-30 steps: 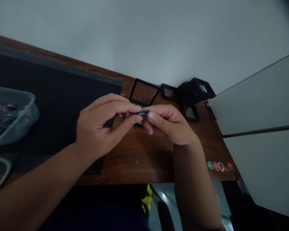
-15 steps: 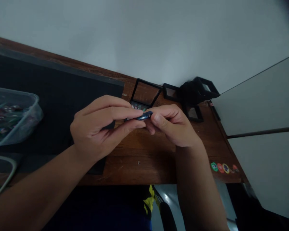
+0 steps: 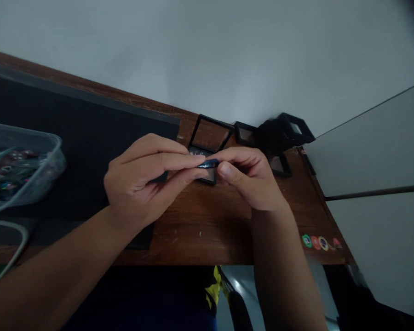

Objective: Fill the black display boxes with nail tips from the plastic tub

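Observation:
My left hand and my right hand meet above the wooden table, both pinching a small dark blue pointed piece between thumb and fingers. Right behind the hands lies an open black square case with a clear window; its lower half is partly hidden by my fingers. Both hands hover just above the table, over the right edge of a black mat.
A clear plastic tub of small colourful items stands at the left on the mat. More small black square cases are piled at the back right by the wall. Round stickers mark the table's right front corner. A white rim shows at lower left.
The hands have stayed together on the blue piece, shifting slightly; the piece has tilted and turned a little between the fingertips. The view has drifted a bit.

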Action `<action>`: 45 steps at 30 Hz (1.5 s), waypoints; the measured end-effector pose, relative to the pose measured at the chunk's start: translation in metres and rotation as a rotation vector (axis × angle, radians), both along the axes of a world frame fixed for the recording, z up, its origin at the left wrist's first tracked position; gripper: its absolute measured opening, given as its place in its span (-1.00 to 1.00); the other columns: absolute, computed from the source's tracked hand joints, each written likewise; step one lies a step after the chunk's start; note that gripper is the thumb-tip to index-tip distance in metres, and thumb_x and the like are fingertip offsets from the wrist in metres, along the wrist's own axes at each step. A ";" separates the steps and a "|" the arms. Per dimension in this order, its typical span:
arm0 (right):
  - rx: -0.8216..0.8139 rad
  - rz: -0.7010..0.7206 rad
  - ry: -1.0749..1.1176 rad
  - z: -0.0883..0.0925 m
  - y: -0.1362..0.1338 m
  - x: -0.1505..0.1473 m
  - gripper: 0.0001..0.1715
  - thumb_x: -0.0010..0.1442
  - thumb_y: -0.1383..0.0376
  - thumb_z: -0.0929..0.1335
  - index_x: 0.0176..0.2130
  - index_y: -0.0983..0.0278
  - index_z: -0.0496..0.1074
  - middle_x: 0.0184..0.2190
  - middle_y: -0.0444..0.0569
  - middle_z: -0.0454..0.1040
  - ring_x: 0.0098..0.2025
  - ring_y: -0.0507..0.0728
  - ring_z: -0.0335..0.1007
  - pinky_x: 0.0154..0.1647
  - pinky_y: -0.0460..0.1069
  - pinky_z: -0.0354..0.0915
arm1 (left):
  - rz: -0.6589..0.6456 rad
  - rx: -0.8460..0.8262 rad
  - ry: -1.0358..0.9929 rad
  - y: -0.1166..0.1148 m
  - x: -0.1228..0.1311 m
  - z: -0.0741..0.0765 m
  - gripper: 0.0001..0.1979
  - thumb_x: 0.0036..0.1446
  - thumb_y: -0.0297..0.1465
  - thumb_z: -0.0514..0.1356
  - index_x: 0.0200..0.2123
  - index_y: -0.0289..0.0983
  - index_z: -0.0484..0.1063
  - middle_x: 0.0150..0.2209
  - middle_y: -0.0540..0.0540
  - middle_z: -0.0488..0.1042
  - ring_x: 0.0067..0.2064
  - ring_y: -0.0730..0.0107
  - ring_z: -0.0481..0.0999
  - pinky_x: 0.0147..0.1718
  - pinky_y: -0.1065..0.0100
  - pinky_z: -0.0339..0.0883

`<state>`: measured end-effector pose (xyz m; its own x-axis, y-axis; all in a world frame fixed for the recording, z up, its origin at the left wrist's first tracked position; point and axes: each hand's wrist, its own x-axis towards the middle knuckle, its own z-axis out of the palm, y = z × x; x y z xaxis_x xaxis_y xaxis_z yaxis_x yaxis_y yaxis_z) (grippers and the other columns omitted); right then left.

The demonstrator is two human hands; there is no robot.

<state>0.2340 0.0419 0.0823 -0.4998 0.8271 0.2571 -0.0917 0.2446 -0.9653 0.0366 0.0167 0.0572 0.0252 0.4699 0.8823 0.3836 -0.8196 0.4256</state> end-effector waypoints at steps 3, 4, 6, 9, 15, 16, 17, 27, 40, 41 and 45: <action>0.000 -0.068 0.022 0.000 -0.001 0.001 -0.85 0.20 0.15 0.54 -0.25 0.17 0.71 -0.41 -0.11 0.61 -0.43 -0.01 0.43 -0.38 -0.09 0.38 | 0.017 -0.003 -0.002 0.000 0.001 0.001 -0.82 0.17 -0.45 0.42 -0.17 -0.08 0.63 -0.33 0.02 0.64 -0.32 0.37 0.60 -0.36 0.28 0.48; 0.002 -0.082 0.024 0.000 -0.001 0.001 -0.86 0.19 0.15 0.55 -0.26 0.16 0.71 -0.39 -0.11 0.62 -0.41 0.00 0.45 -0.36 -0.08 0.40 | 0.021 -0.007 -0.002 -0.001 0.001 0.001 -0.83 0.18 -0.44 0.42 -0.17 -0.07 0.63 -0.33 0.02 0.64 -0.32 0.37 0.60 -0.36 0.28 0.48; 0.005 -0.096 0.012 0.000 -0.002 0.001 -0.85 0.18 0.14 0.55 -0.27 0.15 0.70 -0.38 -0.11 0.62 -0.38 0.01 0.48 -0.33 -0.07 0.42 | 0.026 -0.007 -0.005 -0.002 0.001 0.001 -0.83 0.17 -0.42 0.42 -0.17 -0.06 0.63 -0.34 0.04 0.63 -0.33 0.37 0.59 -0.36 0.28 0.48; 0.007 -0.115 -0.037 -0.001 -0.002 0.000 -0.76 0.17 0.06 0.55 -0.28 0.16 0.68 -0.44 -0.12 0.57 -0.41 0.02 0.44 -0.38 -0.06 0.39 | 0.046 -0.026 -0.006 -0.003 0.000 0.001 -0.83 0.19 -0.39 0.42 -0.16 -0.01 0.63 -0.33 0.05 0.64 -0.32 0.37 0.60 -0.35 0.26 0.49; 0.066 -0.369 0.012 -0.009 0.009 -0.001 -0.61 0.20 -0.08 0.49 -0.34 0.17 0.59 -0.58 -0.19 0.30 -0.56 -0.03 0.14 -0.55 -0.07 0.13 | 0.136 -0.093 0.006 0.005 -0.003 -0.007 -0.88 0.22 -0.35 0.40 -0.17 -0.03 0.64 -0.26 0.05 0.67 -0.28 0.37 0.61 -0.29 0.24 0.51; 0.083 -0.420 0.033 -0.009 0.012 0.000 -0.62 0.23 -0.08 0.47 -0.34 0.17 0.57 -0.59 -0.21 0.25 -0.58 -0.04 0.06 -0.57 -0.07 0.07 | 0.161 -0.127 0.017 0.007 -0.003 -0.010 -0.91 0.22 -0.33 0.40 -0.20 -0.04 0.65 -0.27 0.06 0.67 -0.27 0.37 0.62 -0.27 0.23 0.51; 0.098 -0.458 0.049 -0.010 0.014 0.000 -0.61 0.26 -0.07 0.45 -0.35 0.17 0.54 -0.61 -0.22 0.19 -0.60 -0.05 -0.01 -0.59 -0.06 0.02 | 0.178 -0.177 0.040 0.009 -0.003 -0.012 -0.95 0.22 -0.32 0.39 -0.22 -0.04 0.65 -0.28 0.06 0.68 -0.27 0.36 0.62 -0.26 0.22 0.51; 0.149 -0.535 0.113 -0.009 0.019 0.000 -0.58 0.26 -0.07 0.44 -0.40 0.19 0.44 -0.64 -0.26 0.06 -0.63 -0.06 -0.12 -0.62 -0.04 -0.13 | 0.262 -0.553 0.477 0.016 -0.002 -0.030 -0.85 0.28 -0.26 0.31 -0.30 -0.14 0.67 -0.24 0.01 0.70 -0.17 0.19 0.63 -0.25 0.20 0.39; 0.187 -0.536 0.039 -0.009 0.012 -0.002 -0.49 0.24 -0.16 0.43 -0.40 0.21 0.52 -0.61 -0.22 0.22 -0.59 -0.06 0.04 -0.57 -0.06 0.07 | 0.379 -0.586 0.671 0.017 0.008 -0.033 -0.79 0.32 -0.27 0.25 -0.27 -0.18 0.67 -0.22 -0.02 0.69 -0.13 0.12 0.57 -0.26 0.19 0.35; 0.182 -0.542 0.034 -0.009 0.012 -0.002 -0.48 0.24 -0.17 0.43 -0.40 0.21 0.52 -0.60 -0.21 0.24 -0.58 -0.05 0.04 -0.57 -0.05 0.08 | 0.380 -0.599 0.667 0.017 0.008 -0.033 -0.79 0.32 -0.26 0.24 -0.28 -0.17 0.67 -0.22 -0.02 0.69 -0.13 0.13 0.58 -0.28 0.20 0.35; 0.160 -0.551 -0.010 -0.008 0.010 -0.002 -0.50 0.25 -0.16 0.42 -0.39 0.19 0.52 -0.58 -0.18 0.27 -0.56 -0.03 0.06 -0.55 -0.04 0.08 | 0.356 -0.682 0.634 0.016 0.008 -0.032 -0.73 0.30 -0.18 0.23 -0.35 -0.14 0.67 -0.26 -0.04 0.68 -0.17 0.11 0.62 -0.38 0.21 0.32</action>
